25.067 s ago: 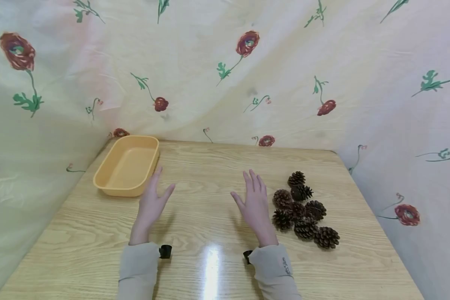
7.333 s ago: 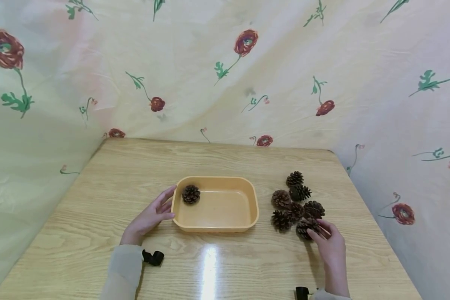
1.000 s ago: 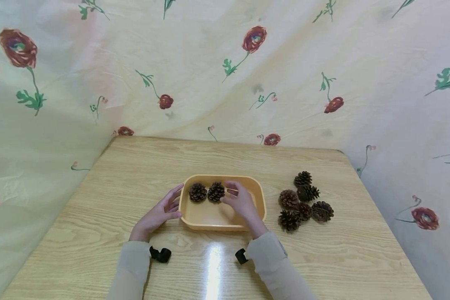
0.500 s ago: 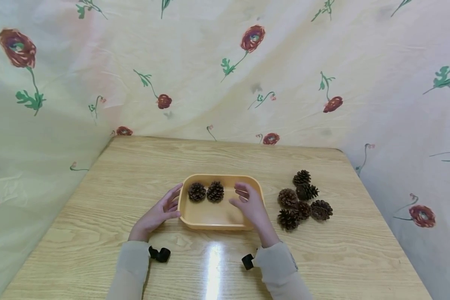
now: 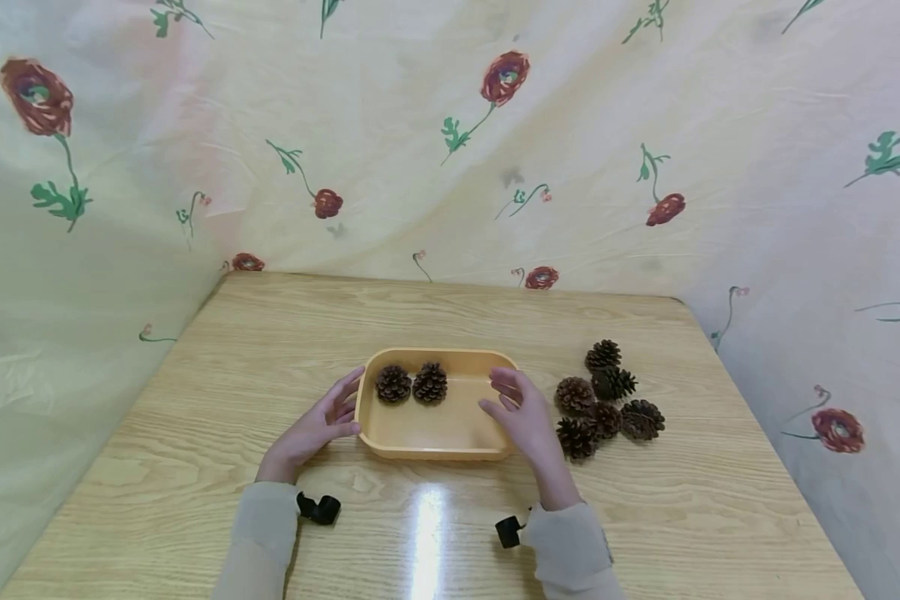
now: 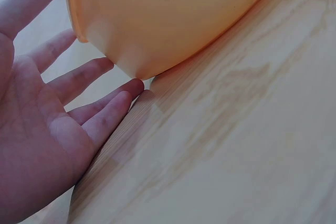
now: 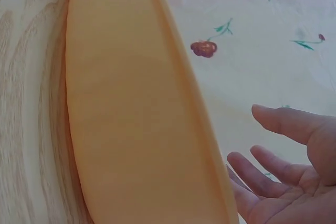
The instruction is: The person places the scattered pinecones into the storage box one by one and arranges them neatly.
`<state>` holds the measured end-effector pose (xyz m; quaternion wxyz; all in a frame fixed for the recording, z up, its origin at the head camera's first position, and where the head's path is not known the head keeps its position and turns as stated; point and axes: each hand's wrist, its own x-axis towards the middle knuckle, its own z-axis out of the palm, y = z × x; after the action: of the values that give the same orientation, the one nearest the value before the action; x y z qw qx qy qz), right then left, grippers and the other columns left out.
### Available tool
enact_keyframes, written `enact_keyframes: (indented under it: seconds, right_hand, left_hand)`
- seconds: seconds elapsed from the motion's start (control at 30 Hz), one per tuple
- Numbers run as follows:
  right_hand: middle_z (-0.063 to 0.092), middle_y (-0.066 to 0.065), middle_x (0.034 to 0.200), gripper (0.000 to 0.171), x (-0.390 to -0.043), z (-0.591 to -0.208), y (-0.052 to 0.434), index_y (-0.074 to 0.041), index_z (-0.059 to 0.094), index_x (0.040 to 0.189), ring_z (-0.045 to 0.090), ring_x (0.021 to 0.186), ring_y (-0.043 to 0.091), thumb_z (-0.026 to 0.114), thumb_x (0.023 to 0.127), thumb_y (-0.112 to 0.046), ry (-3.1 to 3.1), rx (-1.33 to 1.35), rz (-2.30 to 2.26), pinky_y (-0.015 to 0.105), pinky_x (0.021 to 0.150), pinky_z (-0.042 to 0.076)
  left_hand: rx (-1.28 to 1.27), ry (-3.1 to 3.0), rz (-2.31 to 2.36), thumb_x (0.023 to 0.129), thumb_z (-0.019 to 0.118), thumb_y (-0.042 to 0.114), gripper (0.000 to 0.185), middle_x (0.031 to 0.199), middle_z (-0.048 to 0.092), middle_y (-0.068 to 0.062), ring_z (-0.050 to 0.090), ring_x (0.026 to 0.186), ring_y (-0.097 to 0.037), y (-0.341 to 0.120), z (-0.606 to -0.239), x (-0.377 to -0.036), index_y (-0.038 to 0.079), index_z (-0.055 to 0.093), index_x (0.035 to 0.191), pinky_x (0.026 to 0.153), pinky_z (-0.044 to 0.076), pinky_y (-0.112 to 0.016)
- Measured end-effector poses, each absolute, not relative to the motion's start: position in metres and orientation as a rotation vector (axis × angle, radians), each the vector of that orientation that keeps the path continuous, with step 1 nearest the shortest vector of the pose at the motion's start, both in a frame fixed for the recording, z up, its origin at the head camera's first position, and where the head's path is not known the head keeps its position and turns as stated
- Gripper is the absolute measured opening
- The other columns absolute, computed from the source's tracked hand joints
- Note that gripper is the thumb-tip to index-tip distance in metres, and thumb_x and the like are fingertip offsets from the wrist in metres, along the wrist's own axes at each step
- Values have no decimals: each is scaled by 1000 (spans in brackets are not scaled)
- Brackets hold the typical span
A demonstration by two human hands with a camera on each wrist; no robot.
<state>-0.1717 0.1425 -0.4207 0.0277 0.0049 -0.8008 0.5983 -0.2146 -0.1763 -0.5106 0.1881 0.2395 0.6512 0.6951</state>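
Observation:
My left hand (image 5: 312, 433) rests its spread fingers against the left end of an orange plastic tub (image 5: 435, 454). In the left wrist view the fingertips (image 6: 137, 86) touch the wall of the tub (image 6: 173, 19) low down. Inside the tub, two brown pine cones (image 5: 393, 384) sit side by side at the back left. My right hand (image 5: 528, 417) hovers over the tub's right end, fingers loosely bent and holding nothing. The right wrist view has that hand (image 7: 289, 177) beyond the rim of the tub (image 7: 202, 114).
Several loose pine cones (image 5: 606, 419) lie in a cluster on the wooden table (image 5: 690, 500), just right of my right hand. Flower-patterned cloth (image 5: 390, 150) hangs behind the table and along both sides.
Over the last second my right hand has drawn away to the right from the second pine cone, which stays in the tub. The left hand keeps its place at the tub's end.

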Motion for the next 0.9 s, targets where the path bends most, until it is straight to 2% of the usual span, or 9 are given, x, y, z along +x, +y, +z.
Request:
enact_keyframes:
  seconds: [0.5,0.9]
  right_hand:
    - [52,21,126,46,-160,-420,161,3,49,124,48,121,32,66,82,0,-2444,-39,1785,39,103,39]
    - [52,17,128,45,-155,-422,184,0,50,125,47,122,27,67,83,-5,-2466,-172,1710,31,102,40]
  left_hand:
    - [675,1838,1949,87,59,0,82,154,12,-11,20,137,-37,-176,-509,-214,25,12,149,112,18,-45]
    - [689,1825,1955,87,60,-1,83,154,12,-11,20,137,-37,-176,-509,-215,25,12,149,111,18,-44]
